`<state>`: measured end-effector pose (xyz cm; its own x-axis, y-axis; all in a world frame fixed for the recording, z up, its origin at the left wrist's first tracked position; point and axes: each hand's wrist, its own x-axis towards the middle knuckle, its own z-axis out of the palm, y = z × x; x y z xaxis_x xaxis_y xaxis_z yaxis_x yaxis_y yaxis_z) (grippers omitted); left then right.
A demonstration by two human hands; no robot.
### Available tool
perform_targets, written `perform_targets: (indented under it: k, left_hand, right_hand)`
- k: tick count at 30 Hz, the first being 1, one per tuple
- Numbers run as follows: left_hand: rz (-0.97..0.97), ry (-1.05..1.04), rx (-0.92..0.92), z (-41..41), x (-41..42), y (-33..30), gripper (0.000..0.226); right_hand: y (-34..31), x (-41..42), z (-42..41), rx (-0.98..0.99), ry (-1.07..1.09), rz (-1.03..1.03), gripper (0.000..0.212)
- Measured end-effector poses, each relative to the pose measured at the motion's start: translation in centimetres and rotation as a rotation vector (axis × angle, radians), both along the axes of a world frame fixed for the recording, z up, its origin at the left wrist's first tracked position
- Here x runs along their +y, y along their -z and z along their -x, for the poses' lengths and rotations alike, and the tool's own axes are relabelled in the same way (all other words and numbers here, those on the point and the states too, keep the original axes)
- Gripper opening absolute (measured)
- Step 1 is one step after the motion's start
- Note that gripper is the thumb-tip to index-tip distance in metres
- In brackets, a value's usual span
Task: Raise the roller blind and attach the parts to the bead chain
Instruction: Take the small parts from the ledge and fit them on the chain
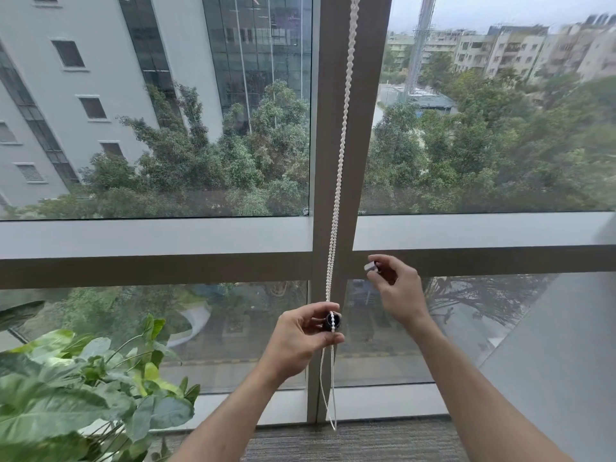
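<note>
A white bead chain (343, 135) hangs as a double strand in front of the window's vertical frame post, its loop ending near the floor. My left hand (301, 341) pinches a small black part (332, 322) against the chain at about waist height, with beads lying across the part's open face. My right hand (398, 288) is up and to the right of the chain, holding a small grey and black part (372, 266) between thumb and fingertips, apart from the chain. The blind itself is out of view above.
A large leafy potted plant (76, 388) fills the lower left. The horizontal window rail (150, 248) crosses behind the hands. A grey wall (566, 361) rises at the lower right, and grey carpet (350, 441) lies below the window.
</note>
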<state>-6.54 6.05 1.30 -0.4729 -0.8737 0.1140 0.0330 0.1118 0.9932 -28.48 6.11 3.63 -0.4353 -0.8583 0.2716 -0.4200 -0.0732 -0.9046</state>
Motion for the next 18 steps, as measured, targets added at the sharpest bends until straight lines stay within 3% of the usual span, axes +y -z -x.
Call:
perform_targets:
  k: [6,11,18]
  left_hand:
    - [-0.022,0.029,0.013,-0.3,-0.4,-0.5,0.048]
    - [0.001,0.073,0.042,-0.7,-0.6,-0.8,0.048]
    - [0.012,0.119,0.08,-1.2,-0.5,-0.9,0.047]
  right_hand:
    - [-0.7,4.2,-4.3,0.079,-0.32,0.085,0.035]
    - [-1.5,5.6,-5.4,0.244,-0.399,0.085,0.024]
    - [-1.8,5.8,-6.2,0.421,-0.396,0.126,0.031]
